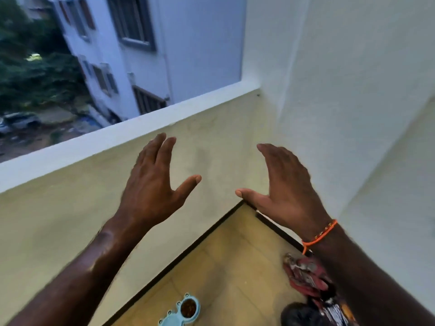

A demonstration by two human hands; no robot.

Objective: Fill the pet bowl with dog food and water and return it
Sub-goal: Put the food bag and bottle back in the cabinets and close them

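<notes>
Both hands are raised in front of the balcony wall with fingers straight and spread, holding nothing: the left hand [154,184] sits at about 9 o'clock from the middle of the view, the right hand [283,187] at about 3 o'clock, thumbs pointing toward each other across a gap. An orange thread bracelet [320,236] circles the right wrist.

One pet bowl [182,310], pale blue and paw-shaped, lies on the tan tiled floor [235,267] at 6 o'clock, well below and apart from both hands, close to the dark skirting line at the foot of the parapet. One of its round wells holds brown dog food [188,308]; whether the other part holds water cannot be told, as the frame edge cuts it off.

At 5 o'clock, partly hidden by the right forearm, lies a red, patterned bundle of cloth [306,276], with a dark rounded object [299,315] just below it, too blurred to name.

The cream parapet wall [70,220] with its white top ledge [131,128] runs from 8 o'clock up toward 1 o'clock. Beyond it stand one pale building [146,55] with barred windows, trees at 10 o'clock, and a parked car [20,122] on the ground below.
</notes>
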